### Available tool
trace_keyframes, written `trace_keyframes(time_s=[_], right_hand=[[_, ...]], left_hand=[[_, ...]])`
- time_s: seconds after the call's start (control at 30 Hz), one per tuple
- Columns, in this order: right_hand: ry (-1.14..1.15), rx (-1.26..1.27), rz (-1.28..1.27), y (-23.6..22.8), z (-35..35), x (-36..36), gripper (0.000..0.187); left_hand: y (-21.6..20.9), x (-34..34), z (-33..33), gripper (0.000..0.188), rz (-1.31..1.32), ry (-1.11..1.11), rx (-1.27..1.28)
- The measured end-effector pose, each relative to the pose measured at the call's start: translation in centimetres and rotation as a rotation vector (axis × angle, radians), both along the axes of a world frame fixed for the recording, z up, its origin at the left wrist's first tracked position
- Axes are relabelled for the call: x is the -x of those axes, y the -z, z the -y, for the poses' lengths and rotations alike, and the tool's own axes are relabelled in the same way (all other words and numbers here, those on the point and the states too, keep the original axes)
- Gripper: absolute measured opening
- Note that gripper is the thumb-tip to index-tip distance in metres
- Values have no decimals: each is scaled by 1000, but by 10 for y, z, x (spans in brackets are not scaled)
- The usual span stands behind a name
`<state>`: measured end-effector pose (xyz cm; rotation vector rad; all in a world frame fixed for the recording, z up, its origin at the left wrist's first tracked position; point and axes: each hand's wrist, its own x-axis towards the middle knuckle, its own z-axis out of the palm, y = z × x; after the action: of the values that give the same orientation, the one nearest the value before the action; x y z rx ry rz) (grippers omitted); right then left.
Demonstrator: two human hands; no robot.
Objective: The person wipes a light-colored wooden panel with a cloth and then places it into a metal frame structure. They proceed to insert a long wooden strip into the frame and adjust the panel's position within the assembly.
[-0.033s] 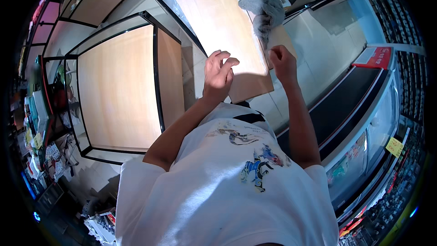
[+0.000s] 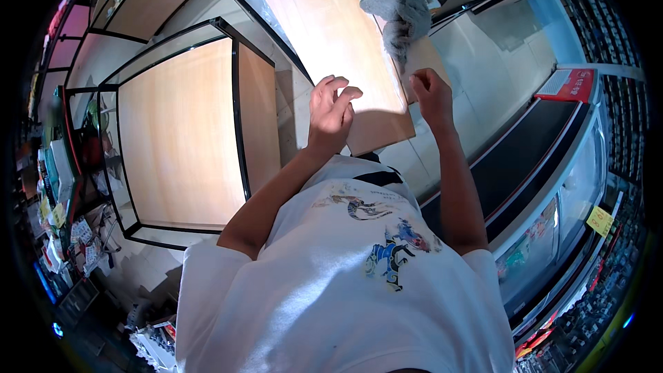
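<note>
Two hands work at the near end of a long pale wooden board lying on the tiled floor. Left hand hovers over its near edge, fingers spread and loosely curled, holding nothing. Right hand is closed at the board's right edge (whether it pinches anything, I cannot tell). A grey cloth lies crumpled farther along. Left of them stands a black-framed shelf unit, apparently already assembled; this board looks unfitted as yet.

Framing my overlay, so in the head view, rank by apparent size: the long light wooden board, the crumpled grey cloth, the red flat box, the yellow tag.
1. Long light wooden board
2. Crumpled grey cloth
3. Red flat box
4. Yellow tag

Fisheye rim shrinks the last two.
</note>
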<state>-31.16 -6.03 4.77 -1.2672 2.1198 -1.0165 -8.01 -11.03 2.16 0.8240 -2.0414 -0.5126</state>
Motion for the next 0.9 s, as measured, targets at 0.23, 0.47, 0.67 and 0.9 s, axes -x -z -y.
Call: trace_keyframes(time_s=[0.23,0.47,0.67,0.9], right_hand=[[-234,-67,-333,-11,-13,-23,19],[-393,-110,-710,-11,-1,-25,11],[-358,-251,-811,-10,10,-32,7],[-243,-101,-490,15,4,-13,12]], left_hand=[[0,-1,-2,29,65,-20,-43],[1,2,-3,31,53,-32,-20],[4,0,-5,29,73,-17,-75],[4,-4,-4,32,109,3,-144]])
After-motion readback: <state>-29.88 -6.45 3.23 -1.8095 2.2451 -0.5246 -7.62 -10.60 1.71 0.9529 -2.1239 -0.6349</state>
